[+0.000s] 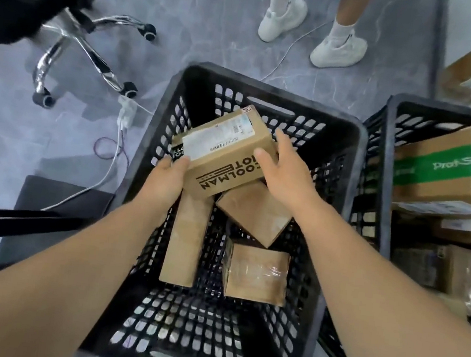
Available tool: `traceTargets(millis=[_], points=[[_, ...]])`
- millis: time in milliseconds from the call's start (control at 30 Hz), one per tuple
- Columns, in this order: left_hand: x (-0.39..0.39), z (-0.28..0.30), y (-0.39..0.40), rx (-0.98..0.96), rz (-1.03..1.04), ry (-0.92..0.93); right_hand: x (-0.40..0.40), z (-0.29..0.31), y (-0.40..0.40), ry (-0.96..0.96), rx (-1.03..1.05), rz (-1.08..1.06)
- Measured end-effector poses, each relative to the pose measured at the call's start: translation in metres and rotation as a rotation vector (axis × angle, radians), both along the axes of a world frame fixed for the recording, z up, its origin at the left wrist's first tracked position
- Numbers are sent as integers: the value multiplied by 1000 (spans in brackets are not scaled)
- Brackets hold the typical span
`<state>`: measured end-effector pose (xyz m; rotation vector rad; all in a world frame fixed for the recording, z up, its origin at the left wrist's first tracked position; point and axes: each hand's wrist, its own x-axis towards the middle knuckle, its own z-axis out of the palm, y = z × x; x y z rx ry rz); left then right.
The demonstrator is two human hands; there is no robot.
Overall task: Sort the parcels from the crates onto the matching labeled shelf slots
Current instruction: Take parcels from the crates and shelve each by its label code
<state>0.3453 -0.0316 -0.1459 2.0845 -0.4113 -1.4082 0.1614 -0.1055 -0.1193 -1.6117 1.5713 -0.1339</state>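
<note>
Above the black crate (347, 150), left hand (169, 176) and right hand (283, 174) grasp one printed parcel (224, 159) between curled fingers; three parcels (256, 273) remain inside, so sorting appears far from complete.

The held cardboard parcel (224, 159) bears black print, upside down, reading "OOLMAN" and "IOT"; its white shipping label (218, 139) is too small to read. A green-banded box (449, 167) shows blurred "Prof S…" lettering.

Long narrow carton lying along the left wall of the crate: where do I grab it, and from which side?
Grip the long narrow carton across its narrow width near the middle, coming straight down from above. It lies flat with its top face exposed; the black crate wall crowds its left side.
</note>
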Motion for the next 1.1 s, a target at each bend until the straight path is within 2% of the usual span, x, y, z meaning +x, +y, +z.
traceTargets(millis=[400, 567, 667, 800, 900, 1100], points=[[-33, 29, 47, -91, 62, 69, -30, 17, 35, -244, 81, -346], [-48, 37, 57, -31, -5, 183, -43, 11, 42, -219, 94, -360], [-54, 39, 57, -6, -120, 91, -43, 9, 53, -174, 133, -392], [-50, 36, 61, 74, -264, -74, -44, 6, 68, -214, 194, -473], [-47, 35, 63, 105, -385, -135, -47, 4, 82, -226, 310, -418], [-52, 43, 58, -125, -515, 131, -56, 7, 102, -315, 408, -283]])
